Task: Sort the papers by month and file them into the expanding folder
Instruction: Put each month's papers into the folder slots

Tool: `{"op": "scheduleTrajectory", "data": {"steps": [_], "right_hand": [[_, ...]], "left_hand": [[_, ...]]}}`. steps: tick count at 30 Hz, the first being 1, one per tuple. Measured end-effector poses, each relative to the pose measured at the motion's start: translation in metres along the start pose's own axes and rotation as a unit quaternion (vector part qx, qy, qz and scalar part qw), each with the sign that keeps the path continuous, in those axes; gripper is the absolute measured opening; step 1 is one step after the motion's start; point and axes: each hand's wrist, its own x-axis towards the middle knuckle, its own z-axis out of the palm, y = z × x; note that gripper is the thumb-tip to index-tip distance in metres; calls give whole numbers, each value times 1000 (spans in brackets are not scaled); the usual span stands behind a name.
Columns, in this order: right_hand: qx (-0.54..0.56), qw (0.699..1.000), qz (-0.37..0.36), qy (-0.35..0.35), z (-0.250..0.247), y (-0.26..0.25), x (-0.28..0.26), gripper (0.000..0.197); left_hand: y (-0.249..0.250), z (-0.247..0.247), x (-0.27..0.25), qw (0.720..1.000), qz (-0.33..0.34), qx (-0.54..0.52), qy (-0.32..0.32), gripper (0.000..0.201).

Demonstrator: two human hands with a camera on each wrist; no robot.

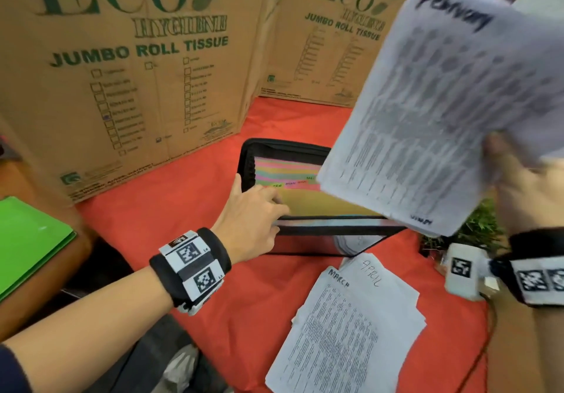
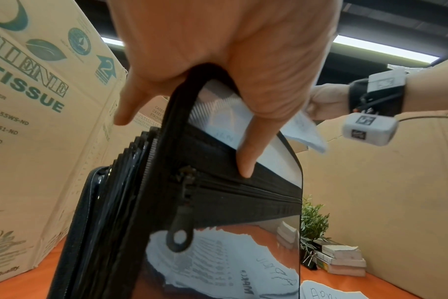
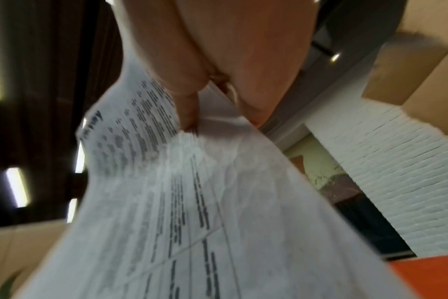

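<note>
Right hand [image 1: 515, 185] pinches the February sheets [image 1: 433, 102] at 2 o'clock above the expanding folder [image 1: 305, 197]; left hand [image 1: 253, 218] grips its front edge open. March/April papers [image 1: 348, 325] at 5 o'clock unfiled.

It looks like a storeroom or office back room: tall brown cardboard cartons [image 1: 128, 81] printed "Jumbo Roll Tissue" wall the orange-red tabletop [image 1: 195, 197] from ten to one o'clock, under long fluorescent ceiling lights [image 2: 381, 47].

One folder [image 1: 308, 197], perhaps three paper stacks [image 1: 345, 325].
</note>
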Motion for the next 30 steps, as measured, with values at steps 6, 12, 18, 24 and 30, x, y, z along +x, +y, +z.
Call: {"op": "scheduleTrajectory", "data": {"steps": [6,12,18,24,30], "right_hand": [[1,990,56,-130,42,-11,-24,21],[-47,988,-13,-150,51,-2,-7,21],[-17,990,-44,-133,58,-2,0,14],[6,990,-33,-140,60,-3,-5,16],[-9,985,-36,-169,62,-14,-10,19]], "left_hand": [[4,-1,-4,1000,-3,2,-18,28],[-2,3,-4,1000,11,-9,25,24],[-5,8,-2,998,25,-16,46,23],[-6,8,2,999,15,-16,43,23],[-7,6,6,999,8,-13,36,23]]}}
